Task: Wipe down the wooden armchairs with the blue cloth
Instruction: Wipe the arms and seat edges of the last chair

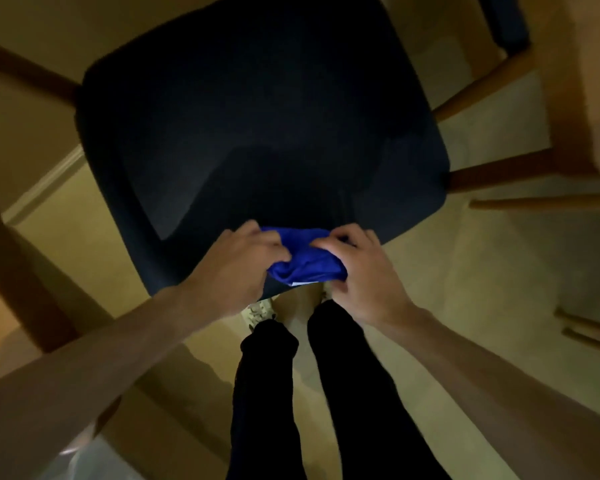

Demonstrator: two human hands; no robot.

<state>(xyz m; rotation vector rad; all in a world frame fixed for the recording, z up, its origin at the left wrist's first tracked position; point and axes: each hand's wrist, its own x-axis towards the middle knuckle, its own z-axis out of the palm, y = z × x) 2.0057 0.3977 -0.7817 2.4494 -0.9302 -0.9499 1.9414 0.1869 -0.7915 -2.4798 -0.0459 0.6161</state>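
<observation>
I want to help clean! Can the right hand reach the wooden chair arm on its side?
Probably yes. The right hand grips the blue cloth with the left hand, and nothing blocks the wooden chair arm.

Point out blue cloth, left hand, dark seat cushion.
blue cloth [305, 263], head view, bunched middle.
left hand [238, 271], head view, back of hand.
dark seat cushion [257, 116], head view, cushion centre.

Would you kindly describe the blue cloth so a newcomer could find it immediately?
Start at the big dark seat cushion filling the view. At its near edge, the left hand and right hand grip the blue cloth between them: bunched, and the only bright blue thing.
</observation>
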